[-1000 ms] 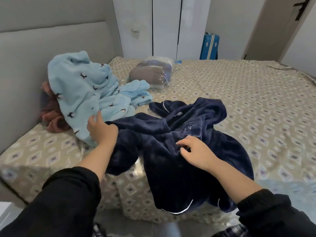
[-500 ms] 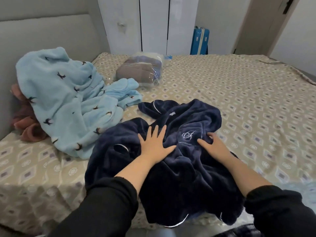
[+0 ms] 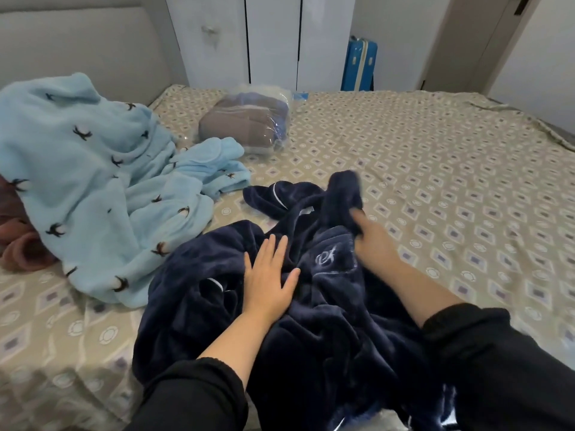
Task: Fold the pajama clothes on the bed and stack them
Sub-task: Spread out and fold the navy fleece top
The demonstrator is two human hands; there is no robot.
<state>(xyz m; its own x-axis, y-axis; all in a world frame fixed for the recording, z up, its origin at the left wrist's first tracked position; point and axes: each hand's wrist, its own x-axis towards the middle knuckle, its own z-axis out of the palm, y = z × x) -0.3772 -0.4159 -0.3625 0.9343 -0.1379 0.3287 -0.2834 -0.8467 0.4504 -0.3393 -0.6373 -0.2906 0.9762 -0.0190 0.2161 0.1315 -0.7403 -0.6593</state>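
Observation:
A navy fleece pajama top [image 3: 326,321] with white piping and an embroidered chest logo lies crumpled at the bed's near edge. My left hand [image 3: 269,279] presses flat on it with straight fingers, left of the logo. My right hand [image 3: 370,241], blurred, grips a fold of the same navy top at its far right and lifts it a little. A light blue fleece pajama [image 3: 93,188] with small dark bird motifs lies heaped to the left. Under its left edge a dusty pink garment [image 3: 18,241] peeks out.
The bed [image 3: 451,197] has a beige diamond-pattern sheet, bare on its right half. A clear plastic bag of folded brown and blue fabric [image 3: 249,122] lies at the far side. A padded headboard [image 3: 77,48] is left, white wardrobe doors [image 3: 270,42] and a blue suitcase [image 3: 359,66] behind.
My left hand left the light blue pajama and came to rest flat on the navy top. My right hand moved up and right and took hold of a navy fold.

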